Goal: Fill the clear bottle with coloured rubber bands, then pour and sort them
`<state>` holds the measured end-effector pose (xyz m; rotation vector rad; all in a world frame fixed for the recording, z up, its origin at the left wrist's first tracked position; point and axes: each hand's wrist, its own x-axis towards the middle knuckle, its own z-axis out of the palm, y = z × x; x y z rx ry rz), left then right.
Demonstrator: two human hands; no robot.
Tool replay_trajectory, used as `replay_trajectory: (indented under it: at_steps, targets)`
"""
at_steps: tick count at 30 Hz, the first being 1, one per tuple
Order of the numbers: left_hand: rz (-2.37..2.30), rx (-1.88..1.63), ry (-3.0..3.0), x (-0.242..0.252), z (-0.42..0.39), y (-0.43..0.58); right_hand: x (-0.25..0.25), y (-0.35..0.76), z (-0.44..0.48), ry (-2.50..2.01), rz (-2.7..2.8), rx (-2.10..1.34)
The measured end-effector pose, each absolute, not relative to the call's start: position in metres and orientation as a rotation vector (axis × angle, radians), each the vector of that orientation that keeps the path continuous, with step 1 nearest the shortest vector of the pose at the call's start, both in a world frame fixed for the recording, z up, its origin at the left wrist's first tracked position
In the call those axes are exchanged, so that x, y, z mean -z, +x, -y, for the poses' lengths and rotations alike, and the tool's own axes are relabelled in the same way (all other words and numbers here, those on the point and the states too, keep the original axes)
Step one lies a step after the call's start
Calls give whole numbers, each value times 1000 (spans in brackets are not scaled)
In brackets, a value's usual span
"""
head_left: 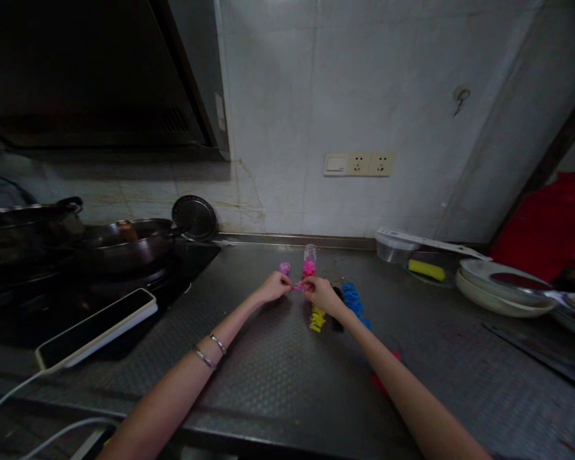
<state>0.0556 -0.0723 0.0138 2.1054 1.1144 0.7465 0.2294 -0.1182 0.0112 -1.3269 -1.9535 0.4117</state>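
Observation:
Fingers pinched, my left hand holds one end of a small pink-purple strand, perhaps an elastic band. My right hand pinches its other end. Just behind the left hand sits a small lilac bundle. A clear plastic tube with bright pink pieces inside lies behind the right hand. Close to the right hand and forearm are a yellow bundle, a black bundle and a blue bundle. Partly hidden under the right forearm is something red.
A phone-like white device with a cable lies by the stove at left, near a pan and a pot. At right are a clear tub, a yellow sponge, stacked bowls and a red bag.

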Motion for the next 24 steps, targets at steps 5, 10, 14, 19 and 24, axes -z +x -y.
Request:
replay_trajectory:
  at_steps: [5, 10, 14, 19, 24]
  targets:
    - [-1143, -827, 1826, -26, 87, 62, -6, 224, 110, -1307, 1715, -616]
    - [-1097, -806, 1711, -30, 95, 67, -6, 221, 106, -1249, 1508, -889]
    - [-1088, -804, 1711, -31, 96, 68, -8, 222, 106, -1144, 1411, -1015]
    - [-1065, -812, 1693, -31, 95, 67, -7, 223, 106, -1108, 1342, -1048]
    - [-1031, -817, 1677, -28, 95, 67, -10, 224, 111, -1104, 1343, -1098]
